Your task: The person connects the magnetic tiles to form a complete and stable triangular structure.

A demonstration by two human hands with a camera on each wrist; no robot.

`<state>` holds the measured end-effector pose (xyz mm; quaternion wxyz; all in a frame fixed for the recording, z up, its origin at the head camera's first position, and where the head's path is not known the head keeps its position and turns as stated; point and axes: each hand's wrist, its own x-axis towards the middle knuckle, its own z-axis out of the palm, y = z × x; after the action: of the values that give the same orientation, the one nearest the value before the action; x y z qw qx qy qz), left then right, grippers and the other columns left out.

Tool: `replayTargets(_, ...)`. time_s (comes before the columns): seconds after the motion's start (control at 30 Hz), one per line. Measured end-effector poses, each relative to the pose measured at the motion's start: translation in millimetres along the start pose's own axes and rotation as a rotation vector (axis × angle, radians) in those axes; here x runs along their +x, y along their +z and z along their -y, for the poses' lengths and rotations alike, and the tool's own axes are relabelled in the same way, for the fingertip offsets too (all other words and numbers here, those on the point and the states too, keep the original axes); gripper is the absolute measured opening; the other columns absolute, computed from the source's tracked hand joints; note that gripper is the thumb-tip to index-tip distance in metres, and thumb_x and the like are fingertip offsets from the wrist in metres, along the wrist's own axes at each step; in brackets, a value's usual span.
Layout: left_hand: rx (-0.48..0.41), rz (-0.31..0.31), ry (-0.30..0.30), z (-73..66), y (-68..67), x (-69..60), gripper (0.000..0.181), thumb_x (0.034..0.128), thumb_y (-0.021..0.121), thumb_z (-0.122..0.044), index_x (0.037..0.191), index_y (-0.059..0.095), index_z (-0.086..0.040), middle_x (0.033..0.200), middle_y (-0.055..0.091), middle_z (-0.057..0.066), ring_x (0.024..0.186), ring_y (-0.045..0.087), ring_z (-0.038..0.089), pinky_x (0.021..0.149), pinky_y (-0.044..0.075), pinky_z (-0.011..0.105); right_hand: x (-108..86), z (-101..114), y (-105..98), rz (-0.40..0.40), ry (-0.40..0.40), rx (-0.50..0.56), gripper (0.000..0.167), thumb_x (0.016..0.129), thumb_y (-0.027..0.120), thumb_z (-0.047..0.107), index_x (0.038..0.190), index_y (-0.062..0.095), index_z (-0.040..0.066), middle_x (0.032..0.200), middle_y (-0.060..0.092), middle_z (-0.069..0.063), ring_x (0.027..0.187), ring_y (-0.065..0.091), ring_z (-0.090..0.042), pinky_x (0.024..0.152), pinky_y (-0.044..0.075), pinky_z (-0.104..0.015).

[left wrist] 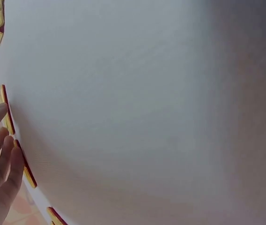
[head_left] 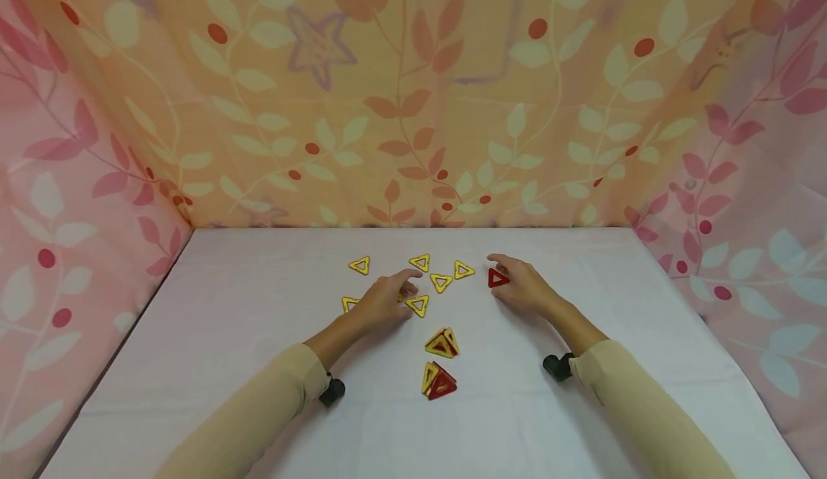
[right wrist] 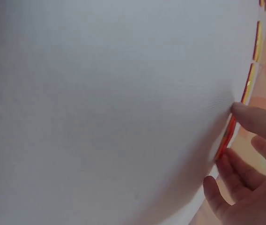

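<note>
The right hand pinches a red triangle on the counter; the left hand, thumb and loosely bent fingers parted, is just beside a yellow triangle.

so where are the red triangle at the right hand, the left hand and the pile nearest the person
Red triangle (head_left: 491, 278): head view, its left bar
Left hand (head_left: 385, 299): head view, back of the hand
Red-and-yellow pile (head_left: 443, 389): head view, on its red piece

red tri, yel tris, leaf-print bkgd
</note>
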<state>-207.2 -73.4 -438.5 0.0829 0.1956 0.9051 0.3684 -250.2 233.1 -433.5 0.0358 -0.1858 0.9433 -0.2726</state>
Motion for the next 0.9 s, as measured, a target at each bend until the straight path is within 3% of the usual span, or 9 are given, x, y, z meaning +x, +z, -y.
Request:
replayTargets(0.1,0.009,0.002,-0.01,-0.9,0.6,0.9,0.063,0.0839,0.077,0.0,0.14,0.051,-0.012,0.116,0.071,0.005,0.113,0.064,0.02,0.1,0.048,0.04,3.3,-4.8,1.7,0.001,0.018,-0.007,0.056,0.087,0.069,0.004,0.14,0.051,0.004,0.121,0.063,-0.018,0.109,0.058,-0.033,0.098,0.046,-0.053)
replayTargets(0.3,0.021,-0.009,0.01,-0.1,2.5,2.5,0.059,0.0843,0.077,0.0,0.137,0.054,-0.011,0.11,0.073,0.002,0.109,0.065,0.019,0.101,0.046,0.041,4.6,-5.9,5.5,-0.002,-0.03,0.007,0.052,0.086,0.071,0.001,0.136,0.055,0.003,0.114,0.067,-0.015,0.105,0.061,-0.032,0.097,0.048,-0.051)
replayTargets(0.6,0.021,-0.019,0.009,0.5,3.2,3.2,0.057,0.0838,0.077,-0.001,0.135,0.055,-0.009,0.105,0.074,0.0,0.104,0.061,0.02,0.099,0.043,0.043,-5.2,5.2,11.0,0.021,-0.132,0.041,0.048,0.084,0.075,-0.001,0.129,0.06,0.0,0.107,0.069,-0.011,0.098,0.063,-0.027,0.09,0.05,-0.047)
replayTargets(0.9,0.006,-0.042,0.008,-1.9,5.1,4.6,0.056,0.0823,0.08,-0.002,0.133,0.057,-0.007,0.102,0.075,0.002,0.104,0.064,0.021,0.098,0.043,0.043,-10.1,15.4,16.5,0.048,-0.18,0.053,0.047,0.084,0.077,0.002,0.128,0.061,0.001,0.108,0.072,-0.009,0.1,0.065,-0.024,0.092,0.05,-0.046)
